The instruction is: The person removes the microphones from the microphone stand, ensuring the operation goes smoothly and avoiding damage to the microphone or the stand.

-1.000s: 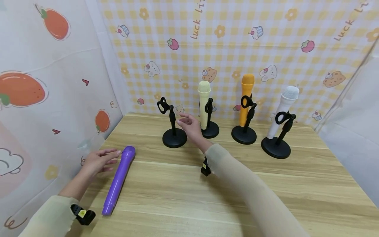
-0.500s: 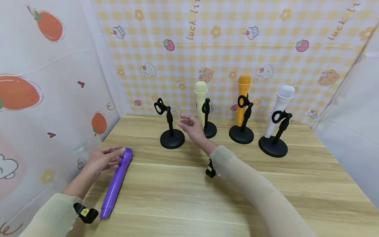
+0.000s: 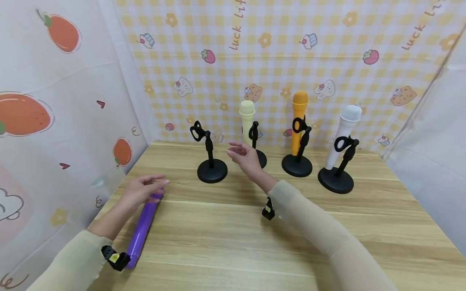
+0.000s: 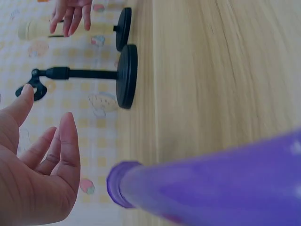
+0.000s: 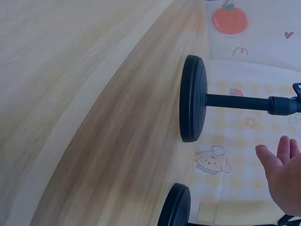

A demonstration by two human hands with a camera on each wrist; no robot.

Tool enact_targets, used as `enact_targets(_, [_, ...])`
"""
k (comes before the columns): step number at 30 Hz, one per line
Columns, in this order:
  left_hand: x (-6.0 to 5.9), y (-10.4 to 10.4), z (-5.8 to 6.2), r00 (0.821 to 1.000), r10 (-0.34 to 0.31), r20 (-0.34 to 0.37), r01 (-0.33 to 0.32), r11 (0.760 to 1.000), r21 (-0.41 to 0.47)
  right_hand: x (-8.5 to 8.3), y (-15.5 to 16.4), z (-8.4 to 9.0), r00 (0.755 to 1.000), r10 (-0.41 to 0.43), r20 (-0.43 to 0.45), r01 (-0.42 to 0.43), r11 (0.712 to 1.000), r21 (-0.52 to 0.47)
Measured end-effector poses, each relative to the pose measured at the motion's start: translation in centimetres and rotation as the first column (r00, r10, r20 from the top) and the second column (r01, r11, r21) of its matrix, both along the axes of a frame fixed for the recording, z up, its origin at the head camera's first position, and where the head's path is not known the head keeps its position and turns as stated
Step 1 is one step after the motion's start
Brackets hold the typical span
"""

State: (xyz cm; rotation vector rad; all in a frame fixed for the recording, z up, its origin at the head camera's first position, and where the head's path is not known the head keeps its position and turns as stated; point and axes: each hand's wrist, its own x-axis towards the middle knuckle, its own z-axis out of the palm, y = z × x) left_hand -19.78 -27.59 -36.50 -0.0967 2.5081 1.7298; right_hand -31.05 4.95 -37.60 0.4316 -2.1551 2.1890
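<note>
At the left, the left hand (image 3: 142, 193) is being held over the head end of the purple microphone (image 3: 141, 232), which is being left lying on the wooden table (image 3: 225, 238). Compared with half a second ago, the hand is being carried a little further to the right, so that the microphone's head is now being hidden from the head camera; since no lift is being shown, the work seems to be standing at the reach, before any grip. The left fingers are being kept loosely parted, with nothing held, and in the left wrist view a gap is being shown between them and the purple body. The microphone's surface is being seen as smooth and glossy, its slim body being widened toward a flared ring at the head; the nearer part is being blurred in the wrist view. Next along, the vacant black stand (image 3: 210, 151) is being left untouched, its clip being tilted leftward. The right hand (image 3: 250, 161) is being shifted slightly away from it, its fingers slightly bent, a narrow gap being kept from the thumb, and nothing being held. Behind that hand the cream microphone (image 3: 247, 117) is being partly covered; farther right, the orange microphone (image 3: 300, 106) and the tilted white microphone (image 3: 345, 126) are being seen at their stands.
</note>
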Motion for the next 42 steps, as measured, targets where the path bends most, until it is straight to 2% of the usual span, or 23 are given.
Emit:
enact_targets(8, [-0.2, 2.3, 0.9, 0.998, -0.044, -0.035, 0.042, 0.998, -0.050, 0.4, 1.5, 0.2, 1.000, 0.009, -0.009, -0.009, 1.000, -0.024])
enact_targets(23, [-1.0, 6.5, 2.1, 0.985, -0.147, -0.093, 0.148, 0.989, 0.000, 0.4, 4.7, 0.4, 0.999, -0.032, 0.024, 0.032, 0.999, -0.027])
enact_targets(30, [-2.0, 9.0, 2.4, 0.976, -0.169, -0.135, 0.174, 0.985, 0.024, 0.3, 6.1, 0.8, 0.998, -0.025, 0.065, 0.030, 0.997, -0.071])
enact_targets(34, [-2.6, 10.6, 2.5, 0.971, -0.182, -0.153, 0.191, 0.981, 0.044, 0.1, 6.9, 1.0, 0.996, -0.045, 0.081, 0.050, 0.997, -0.055])
enact_targets(42, [-3.9, 13.1, 2.7, 0.963, -0.161, -0.214, 0.177, 0.982, 0.059, -1.0, 8.3, 0.6, 0.990, -0.101, 0.102, 0.109, 0.991, -0.079])
